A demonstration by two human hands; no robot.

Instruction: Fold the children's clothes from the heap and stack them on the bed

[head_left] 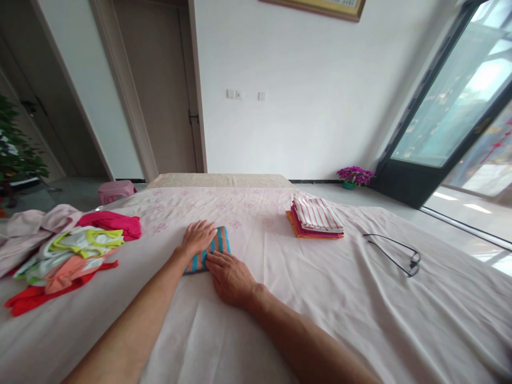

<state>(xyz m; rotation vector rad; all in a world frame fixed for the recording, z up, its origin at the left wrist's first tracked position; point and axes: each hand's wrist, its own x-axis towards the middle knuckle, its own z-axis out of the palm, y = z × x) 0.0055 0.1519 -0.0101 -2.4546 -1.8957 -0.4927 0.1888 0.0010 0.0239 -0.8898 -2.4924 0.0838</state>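
A small folded garment with blue and orange-brown stripes [222, 238] lies on the pale sheet [256, 256] in front of me. My left hand [199, 237] rests flat on its far left part, fingers stretched out. On its near right edge lies my right hand [230, 274], also flat, with the fingers extended. Both palms press down and part of the cloth is hidden beneath them. To the right sits a stack of folded clothes [316, 214], a red-and-white striped piece on top, magenta and orange ones below.
A loose heap of clothes [80, 248] lies at the left, red, yellow-green, white and pink. Black-framed glasses [414, 261] lie on the sheet at the right. Beyond are a pink stool [117, 191], a pot of purple flowers [355, 176] and a glass door [444, 106].
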